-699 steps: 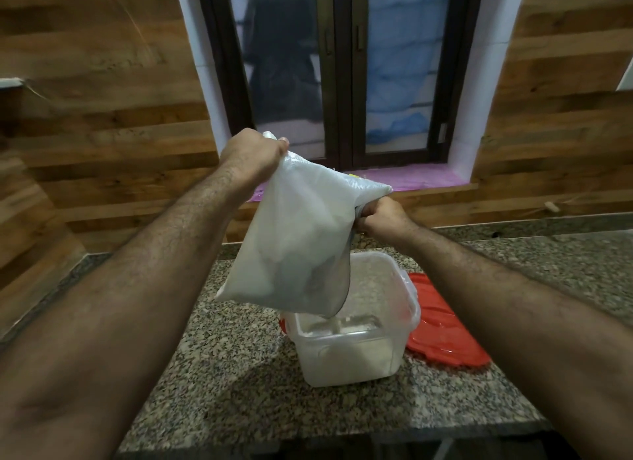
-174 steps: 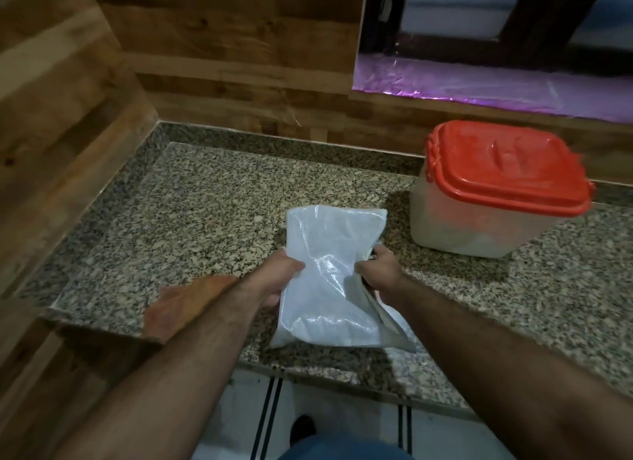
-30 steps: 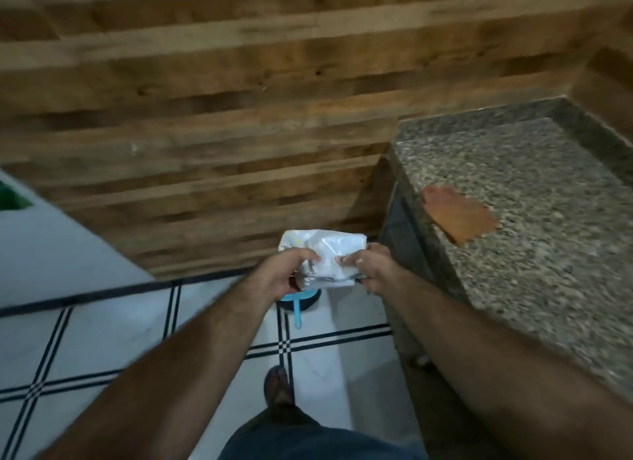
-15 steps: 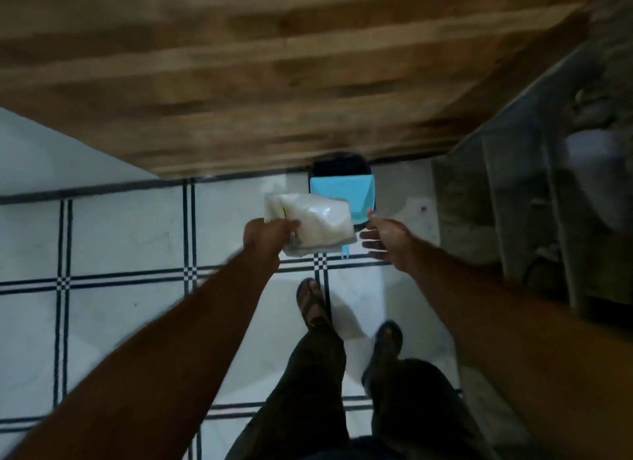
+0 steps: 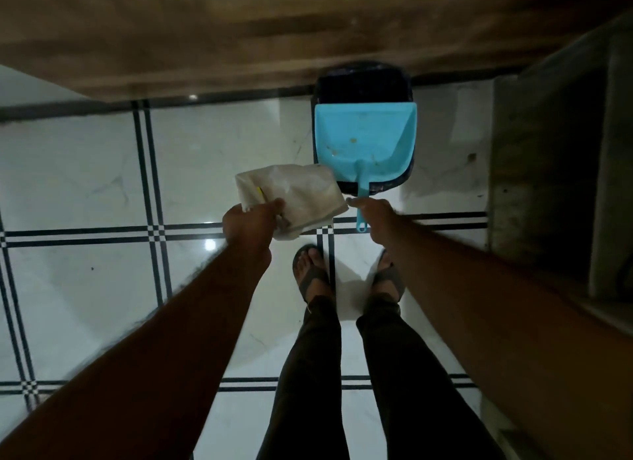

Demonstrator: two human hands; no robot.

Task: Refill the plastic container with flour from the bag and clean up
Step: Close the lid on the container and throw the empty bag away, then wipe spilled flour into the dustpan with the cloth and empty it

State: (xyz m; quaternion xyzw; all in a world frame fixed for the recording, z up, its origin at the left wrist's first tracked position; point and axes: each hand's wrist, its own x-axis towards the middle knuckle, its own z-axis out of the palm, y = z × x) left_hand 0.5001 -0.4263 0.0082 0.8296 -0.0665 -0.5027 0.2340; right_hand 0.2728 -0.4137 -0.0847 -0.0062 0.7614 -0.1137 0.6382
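While our left hand [image 5: 249, 224] pinched the folded white plastic flour bag [image 5: 291, 195], our right hand [image 5: 371, 216] reached the blue plastic dustpan [image 5: 364, 141], fingers slightly apart.

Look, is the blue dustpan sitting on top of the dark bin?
Yes, the blue dustpan lies across the top of the dark bin, while the left hand holds the folded bag nearby.

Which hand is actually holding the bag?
The left hand pinches the folded bag. The right hand is empty, reaching toward the blue dustpan handle.
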